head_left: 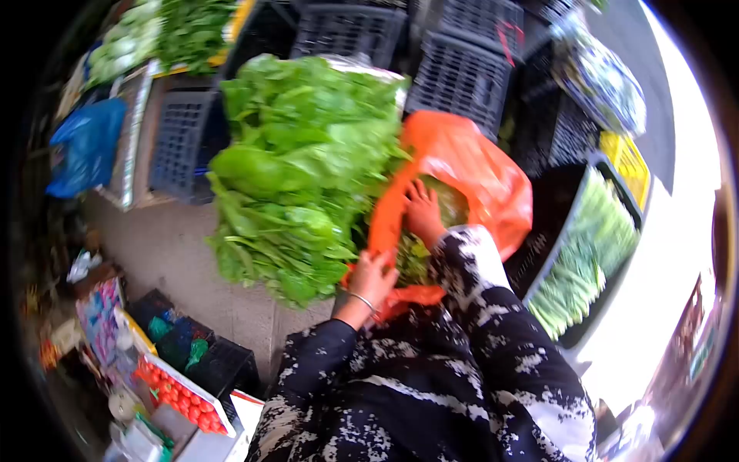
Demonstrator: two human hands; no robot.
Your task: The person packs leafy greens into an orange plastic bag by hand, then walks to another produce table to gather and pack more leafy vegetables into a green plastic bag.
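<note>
Orange plastic bag [500, 181]: one, mouth agape, directly before the person's body and just beside a leafy heap. Contents, as far as I can see from where I stand: yellowish-green leaves [416, 262], partly hidden by the wall of the bag. Handling, in my judgement: film thin, soft and rather slippery, light in itself, liable to stretch or tear; leaves inside easily bruised. Best hold: the gathered rim, both sides, with a palm beneath if the load proves heavy.

Left hand [373, 283], thin bracelet at the wrist: fingers curled on the near-left edge of the bag, apparently gripping it. Right hand [423, 212]: at the mouth, fingers spread against the film; whether it pinches anything, I cannot tell.

Leafy greens [300, 177]: one large, broad-leaved heap, left of the bag.

Long green vegetables [585, 254]: one crateful, to the right.

Black crates [454, 77]: several, latticed, beyond the bag.

Blue plastic bag [86, 146]: one, far left, contents not discernible.
</note>
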